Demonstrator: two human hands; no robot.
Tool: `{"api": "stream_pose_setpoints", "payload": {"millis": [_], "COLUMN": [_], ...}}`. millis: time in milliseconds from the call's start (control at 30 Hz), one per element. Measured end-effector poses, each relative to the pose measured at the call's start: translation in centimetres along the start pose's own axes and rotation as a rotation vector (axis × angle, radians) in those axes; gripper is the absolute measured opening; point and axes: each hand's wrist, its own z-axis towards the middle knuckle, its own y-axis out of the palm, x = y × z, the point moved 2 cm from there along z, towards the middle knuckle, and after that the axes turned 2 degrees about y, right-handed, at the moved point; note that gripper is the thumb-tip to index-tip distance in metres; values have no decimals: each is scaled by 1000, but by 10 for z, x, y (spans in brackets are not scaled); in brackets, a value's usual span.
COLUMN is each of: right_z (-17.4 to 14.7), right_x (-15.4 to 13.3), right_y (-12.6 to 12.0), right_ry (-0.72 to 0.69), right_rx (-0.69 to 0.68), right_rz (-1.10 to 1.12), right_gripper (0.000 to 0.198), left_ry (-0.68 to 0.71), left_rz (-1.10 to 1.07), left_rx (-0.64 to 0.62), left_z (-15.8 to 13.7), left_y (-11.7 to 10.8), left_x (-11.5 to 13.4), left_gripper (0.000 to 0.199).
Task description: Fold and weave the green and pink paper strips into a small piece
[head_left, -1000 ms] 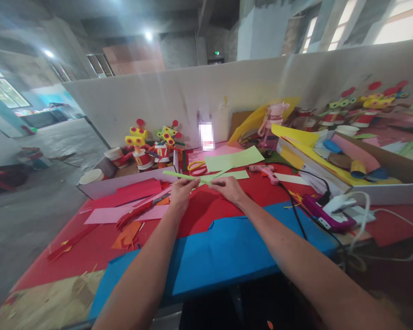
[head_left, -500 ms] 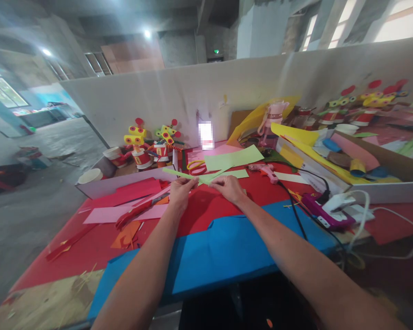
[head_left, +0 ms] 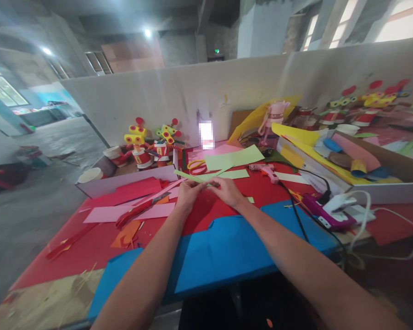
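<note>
My left hand [head_left: 189, 193] and my right hand [head_left: 226, 191] meet above the red table covering, fingertips pinched close together. Between them are light green paper strips [head_left: 183, 174], whose loose ends stick out to the upper left and the upper right. My fingers hide the place where the strips come together. Just beyond the hands lie a short light green strip [head_left: 237, 174] and a larger light green sheet [head_left: 234, 158]. Scissors with yellow and red handles [head_left: 197, 167] rest behind my left hand.
A pink glue gun [head_left: 265, 172] lies to the right, its cable running towards a purple power strip [head_left: 326, 211]. Pink paper strips [head_left: 103, 215] and orange scraps [head_left: 126, 234] cover the left side. Paper cup figures [head_left: 142, 156] stand behind. A box of scraps [head_left: 387, 187] is at right.
My left hand has moved right, and the two hands are now closer together. The strip's left end has shifted right with it. A small green scrap now shows beside my right wrist.
</note>
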Motion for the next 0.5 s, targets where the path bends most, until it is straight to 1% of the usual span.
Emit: {"api": "stream_pose_setpoints", "payload": {"millis": [100,200,267,400,500], "right_z": [0,-1,0,1,1], "right_x": [-1,-3,-1,8,11], "right_y": [-2,-7,-9,-10,-10], "right_ry": [8,-17,-29,-11,-6], "right_rx": [-20,-12,-2,43,55], "right_rz": [-39,-88,-100,-113,-136], "right_gripper": [19,24,24,20,17], "left_ry": [-14,-8,-8,-21,-26], "left_rz": [-8,-40,-70,-132,-147], "left_rx": [16,69,108,182,204], "left_z": [1,4,6,9,10], "left_y": [-3,-10,-15,-24,-27], "left_x": [-1,-1,0,3,4], "left_gripper": [29,29,29,31,32]}}
